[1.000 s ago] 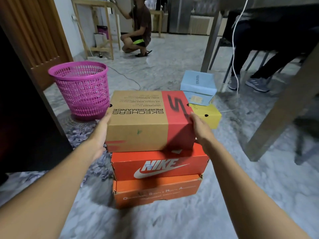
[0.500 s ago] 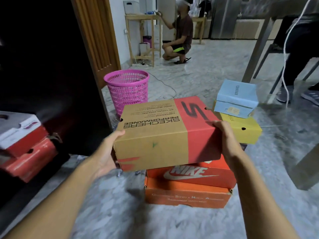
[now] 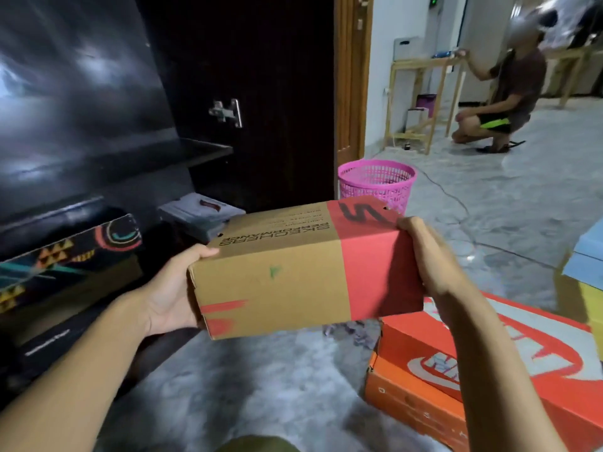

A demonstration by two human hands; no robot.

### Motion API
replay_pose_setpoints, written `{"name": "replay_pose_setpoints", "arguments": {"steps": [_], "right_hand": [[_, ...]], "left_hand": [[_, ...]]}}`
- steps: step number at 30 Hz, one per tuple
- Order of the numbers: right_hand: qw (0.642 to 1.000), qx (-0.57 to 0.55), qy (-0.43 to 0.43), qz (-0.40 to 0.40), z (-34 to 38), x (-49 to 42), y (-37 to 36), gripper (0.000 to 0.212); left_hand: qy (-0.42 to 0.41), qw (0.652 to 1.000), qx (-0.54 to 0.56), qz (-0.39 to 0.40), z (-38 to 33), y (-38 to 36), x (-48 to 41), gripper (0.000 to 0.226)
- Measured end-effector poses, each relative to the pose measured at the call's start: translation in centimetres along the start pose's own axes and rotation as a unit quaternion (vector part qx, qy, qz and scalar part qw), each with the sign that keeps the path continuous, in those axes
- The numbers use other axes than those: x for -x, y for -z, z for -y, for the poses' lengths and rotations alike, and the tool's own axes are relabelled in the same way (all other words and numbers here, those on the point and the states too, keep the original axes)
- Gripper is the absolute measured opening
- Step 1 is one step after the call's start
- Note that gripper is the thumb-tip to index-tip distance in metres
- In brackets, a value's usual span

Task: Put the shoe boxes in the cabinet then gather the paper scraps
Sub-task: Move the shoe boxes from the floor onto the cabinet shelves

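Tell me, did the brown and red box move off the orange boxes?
Yes. The left hand and right hand have lifted the Skechers box off the orange Nike box and carried it leftward, toward the dark cabinet.

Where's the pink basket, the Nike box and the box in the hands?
pink basket (image 3: 372, 187): head view, on its mesh wall.
Nike box (image 3: 554, 353): head view, on the lid's top.
Skechers box (image 3: 277, 288): head view, on the brown front side.
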State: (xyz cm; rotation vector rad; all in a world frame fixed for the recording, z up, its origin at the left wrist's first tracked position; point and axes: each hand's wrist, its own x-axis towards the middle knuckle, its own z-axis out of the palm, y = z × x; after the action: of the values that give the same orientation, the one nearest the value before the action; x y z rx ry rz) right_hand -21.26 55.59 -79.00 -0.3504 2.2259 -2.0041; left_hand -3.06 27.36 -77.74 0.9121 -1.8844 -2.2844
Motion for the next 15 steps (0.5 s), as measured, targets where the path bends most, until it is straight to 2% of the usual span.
{"name": "replay_pose_setpoints", "arguments": {"steps": [2,6,8,10,13,15], "right_hand": [[0.999,-0.017,0.034,0.017,2.1,-0.3,-2.7,0.049],[0.991,-0.08,0.089,0.062,7.0,-1.3,-7.8,0.061],[0.985,-0.116,0.1,0.084,9.1,-2.1,-10.3,0.053],[0.976,-0.149,0.12,0.104,11.2,-2.6,-13.4,0.049],[0.966,-0.182,0.129,0.134,13.5,-3.3,-18.7,0.056],[0.961,-0.186,0.131,0.155,14.4,-3.6,-22.4,0.04]], "left_hand": [[-0.029,0.999,-0.002,-0.04,-1.5,2.1,2.1,0.047],[-0.101,0.988,0.007,-0.115,-5.5,5.6,6.1,0.044],[-0.144,0.978,0.011,-0.148,-7.6,6.9,8.2,0.043],[-0.178,0.964,0.015,-0.196,-9.6,8.0,9.8,0.041],[-0.208,0.932,0.043,-0.294,-11.7,9.7,11.4,0.035],[-0.22,0.906,0.062,-0.356,-12.3,10.8,11.6,0.035]]}}
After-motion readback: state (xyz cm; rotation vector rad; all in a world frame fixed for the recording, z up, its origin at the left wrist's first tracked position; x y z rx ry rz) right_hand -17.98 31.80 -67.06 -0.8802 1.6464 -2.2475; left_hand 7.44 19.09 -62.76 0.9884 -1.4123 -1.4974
